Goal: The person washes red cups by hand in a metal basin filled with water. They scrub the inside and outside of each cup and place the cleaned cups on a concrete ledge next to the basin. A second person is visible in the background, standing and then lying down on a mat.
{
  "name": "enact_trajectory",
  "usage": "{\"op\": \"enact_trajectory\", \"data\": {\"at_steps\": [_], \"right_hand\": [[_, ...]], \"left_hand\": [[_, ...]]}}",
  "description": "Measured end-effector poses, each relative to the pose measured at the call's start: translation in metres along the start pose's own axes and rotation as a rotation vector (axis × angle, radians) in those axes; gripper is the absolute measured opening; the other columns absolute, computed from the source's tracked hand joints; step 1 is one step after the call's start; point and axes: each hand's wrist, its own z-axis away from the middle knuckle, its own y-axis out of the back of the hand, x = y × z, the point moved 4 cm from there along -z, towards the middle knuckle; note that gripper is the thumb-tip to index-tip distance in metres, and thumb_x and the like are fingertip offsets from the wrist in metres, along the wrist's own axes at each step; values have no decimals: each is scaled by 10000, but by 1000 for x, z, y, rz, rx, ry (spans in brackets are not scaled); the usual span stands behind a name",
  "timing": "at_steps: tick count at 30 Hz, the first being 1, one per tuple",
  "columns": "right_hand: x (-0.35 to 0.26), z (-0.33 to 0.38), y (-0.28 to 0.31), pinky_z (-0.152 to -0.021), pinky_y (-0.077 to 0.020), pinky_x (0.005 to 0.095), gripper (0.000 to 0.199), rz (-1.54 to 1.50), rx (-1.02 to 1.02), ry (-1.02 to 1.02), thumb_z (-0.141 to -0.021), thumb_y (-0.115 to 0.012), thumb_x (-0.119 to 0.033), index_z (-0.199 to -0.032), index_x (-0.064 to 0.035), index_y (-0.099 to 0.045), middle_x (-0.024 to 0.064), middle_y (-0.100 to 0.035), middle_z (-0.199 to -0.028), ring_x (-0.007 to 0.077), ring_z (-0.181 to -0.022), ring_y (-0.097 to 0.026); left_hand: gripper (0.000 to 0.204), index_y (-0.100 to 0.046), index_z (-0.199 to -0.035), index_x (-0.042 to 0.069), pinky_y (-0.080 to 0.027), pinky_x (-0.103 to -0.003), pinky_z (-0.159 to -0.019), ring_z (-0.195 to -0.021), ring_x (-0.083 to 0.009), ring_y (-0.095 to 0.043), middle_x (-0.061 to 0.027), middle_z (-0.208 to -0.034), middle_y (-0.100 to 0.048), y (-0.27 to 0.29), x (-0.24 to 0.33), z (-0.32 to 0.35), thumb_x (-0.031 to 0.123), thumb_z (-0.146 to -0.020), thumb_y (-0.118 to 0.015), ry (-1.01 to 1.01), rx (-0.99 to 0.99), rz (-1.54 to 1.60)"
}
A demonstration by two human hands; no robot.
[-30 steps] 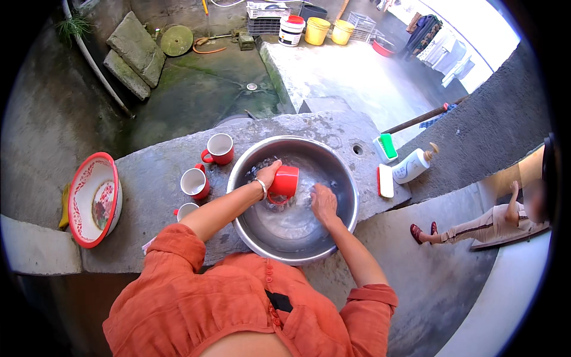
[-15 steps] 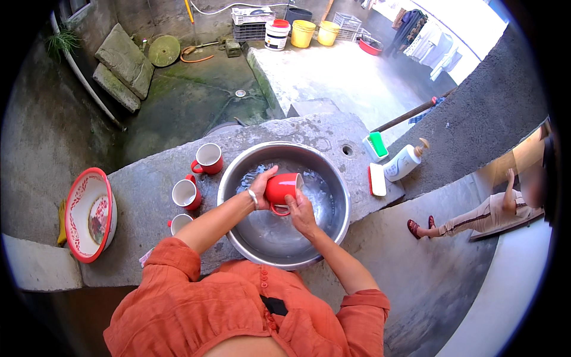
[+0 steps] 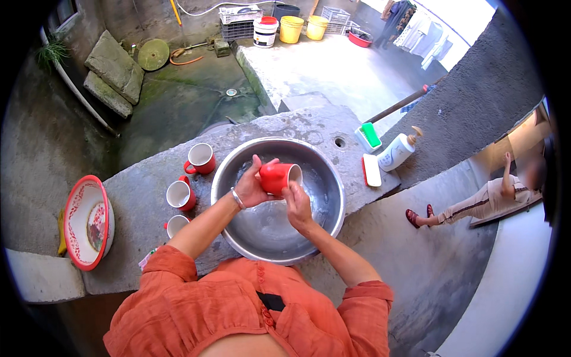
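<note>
A red mug (image 3: pixel 272 179) with a pale inside lies tipped on its side between my hands, its mouth facing right. My left hand (image 3: pixel 251 187), a bracelet at its wrist, cups the closed end from the left. Against the rim, the fingers of my right hand (image 3: pixel 298 204) grip the mug from the right. Both hands are over a wide metal basin (image 3: pixel 267 235) with shallow water in it. Left of the basin, three more red mugs stand in a row: a far mug (image 3: pixel 200 158), a middle mug (image 3: pixel 181 195) and a near mug (image 3: pixel 176 225), the last partly covered by my left arm.
The basin rests on a stone slab (image 3: pixel 143 196). At its left end leans a red-rimmed patterned enamel basin (image 3: pixel 110 223). On the right are a white-and-red brush (image 3: pixel 371 171), a green sponge (image 3: pixel 371 134) in a tray and a pump bottle (image 3: pixel 397 153). A person (image 3: pixel 505 190) is at the far right.
The mug has turned in my hands, and its handle no longer shows at the bottom. My left hand has shifted its grip, palm now more upward. The whole view has shifted slightly.
</note>
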Motion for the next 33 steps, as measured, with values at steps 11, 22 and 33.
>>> {"op": "enact_trajectory", "data": {"at_steps": [11,22,33], "right_hand": [[-13,2,-4,-794,-387,411,210,293,-77,339,-743,-590,-47,-936,-7,-519,165,-534,-848,355,-841,-507],[46,1,1,-723,-402,371,114,790,-456,461,-751,-533,-119,-840,-48,-535,125,-539,-801,259,-787,-534],[127,-4,-48,-631,-469,379,103,-776,228,-899,-837,-469,-69,-863,8,-532,104,-595,-788,199,-726,-578]], "left_hand": [[500,-504,-1117,120,-475,-370,-796,-939,-195,-568,-68,-1052,-570,-13,1,-3,508,-803,-534,-61,267,-65],[379,-554,-979,92,-521,-335,-578,-685,-153,-602,-48,-848,-599,44,16,-4,408,-779,-617,-196,706,-483],[396,-552,-1000,93,-515,-343,-575,-676,-167,-590,-68,-859,-588,97,-4,-28,391,-755,-646,-295,832,-717]]}}
